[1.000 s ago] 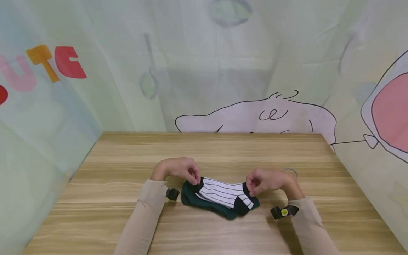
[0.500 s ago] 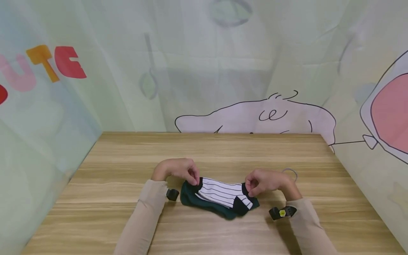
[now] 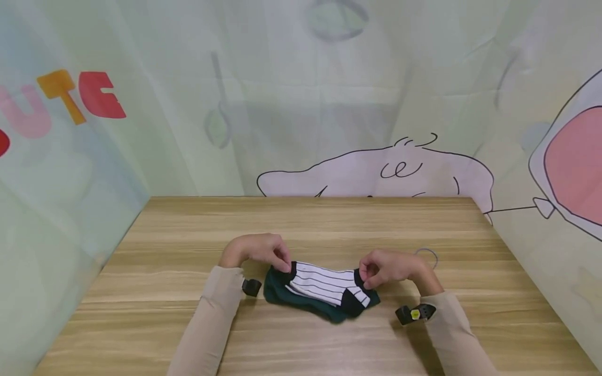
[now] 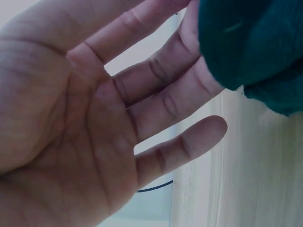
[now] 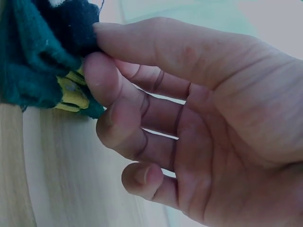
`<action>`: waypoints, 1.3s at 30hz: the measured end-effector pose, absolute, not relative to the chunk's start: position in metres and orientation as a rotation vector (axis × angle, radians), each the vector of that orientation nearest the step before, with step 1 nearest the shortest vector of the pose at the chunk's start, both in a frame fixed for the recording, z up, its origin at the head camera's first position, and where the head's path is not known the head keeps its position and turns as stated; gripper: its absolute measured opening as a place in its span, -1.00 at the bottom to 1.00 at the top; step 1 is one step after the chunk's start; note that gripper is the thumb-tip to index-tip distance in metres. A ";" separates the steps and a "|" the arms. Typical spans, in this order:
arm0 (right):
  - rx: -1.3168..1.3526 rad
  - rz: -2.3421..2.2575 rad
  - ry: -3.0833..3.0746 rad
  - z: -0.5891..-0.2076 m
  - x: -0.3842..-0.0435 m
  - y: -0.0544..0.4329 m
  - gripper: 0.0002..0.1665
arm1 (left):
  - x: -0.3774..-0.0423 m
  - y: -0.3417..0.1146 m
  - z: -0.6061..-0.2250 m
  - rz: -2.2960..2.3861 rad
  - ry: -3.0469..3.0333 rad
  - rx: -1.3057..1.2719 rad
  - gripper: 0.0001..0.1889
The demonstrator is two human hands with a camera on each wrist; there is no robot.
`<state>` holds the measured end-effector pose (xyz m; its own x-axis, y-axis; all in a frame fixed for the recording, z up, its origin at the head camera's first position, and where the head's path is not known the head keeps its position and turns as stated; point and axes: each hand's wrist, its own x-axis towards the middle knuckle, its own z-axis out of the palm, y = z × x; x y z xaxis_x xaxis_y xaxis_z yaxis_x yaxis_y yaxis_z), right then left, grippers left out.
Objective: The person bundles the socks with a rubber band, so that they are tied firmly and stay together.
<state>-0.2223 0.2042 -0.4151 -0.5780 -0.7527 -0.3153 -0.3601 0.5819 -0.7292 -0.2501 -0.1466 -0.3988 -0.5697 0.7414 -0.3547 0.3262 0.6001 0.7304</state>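
A white sock [image 3: 320, 282] with thin dark stripes and black ends and heel lies across a dark green sock [image 3: 277, 290] on the table. My left hand [image 3: 261, 249] pinches the striped sock's black left end. At its black right end, the thumb and forefinger of my right hand [image 3: 392, 266] pinch the cloth. In the left wrist view, green cloth [image 4: 246, 47] hides the tips of several fingers, and the little finger is extended. The right wrist view shows a yellow patch [image 5: 72, 94] on the green cloth below the pinch, with the other fingers loosely bent.
The wood-grain table [image 3: 188, 219] is backed by a printed cloth [image 3: 301, 120] with cartoon drawings and letters. Black wrist cameras [image 3: 251, 287] sit by both sleeves. A thin loop of cord [image 3: 428, 253] shows behind my right wrist.
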 end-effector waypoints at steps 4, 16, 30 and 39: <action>-0.884 -0.836 2.194 -0.415 -0.222 0.203 -0.85 | -0.250 -0.148 -0.398 0.797 2.179 0.822 -0.89; -0.853 -0.890 2.212 -0.417 -0.221 0.198 -0.89 | -0.250 -0.150 -0.394 0.748 2.296 0.750 -0.87; -0.891 -0.934 2.267 -0.421 -0.225 0.192 -0.82 | -0.252 -0.160 -0.394 0.727 2.442 0.786 -0.84; -0.999 -0.962 2.243 -0.417 -0.225 0.199 -0.72 | -0.250 -0.159 -0.392 0.776 2.439 0.830 -0.81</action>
